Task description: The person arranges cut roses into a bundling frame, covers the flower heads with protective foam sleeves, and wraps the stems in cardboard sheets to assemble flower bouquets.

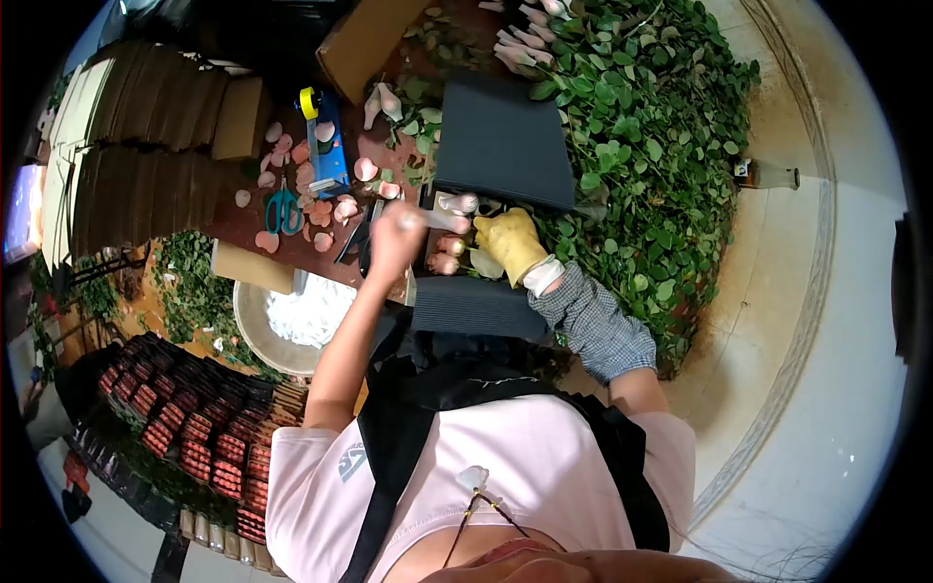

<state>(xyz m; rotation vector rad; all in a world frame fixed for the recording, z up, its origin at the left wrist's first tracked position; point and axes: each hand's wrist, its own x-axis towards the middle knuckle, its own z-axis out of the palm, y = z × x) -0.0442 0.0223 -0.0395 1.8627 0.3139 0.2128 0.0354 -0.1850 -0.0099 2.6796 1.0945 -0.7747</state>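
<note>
My bare left hand [397, 238] is a little blurred, its fingers closed on the end of a whitish sleeve [434, 221]. That sleeve reaches across to a pink rose bud [460, 224] beside my right hand. In a yellow glove, my right hand [510, 245] is curled just behind this bud, seemingly around its stem, which the glove hides. Other pink rose buds [445, 255] lie just below, between the two hands. Another sleeved bud [459, 203] rests just above. Dark ribbed panels [503, 146] stand beyond and in front of this spot.
A large heap of leafy stems [651, 146] spreads on the right. Loose petals [316, 209], teal scissors [283, 211] and a blue tape dispenser [328, 146] lie on the left. Lower left are a bowl [255, 340] of white sleeves and stacked red-and-black packs [194, 428]. Cardboard [146, 107] is stacked upper left.
</note>
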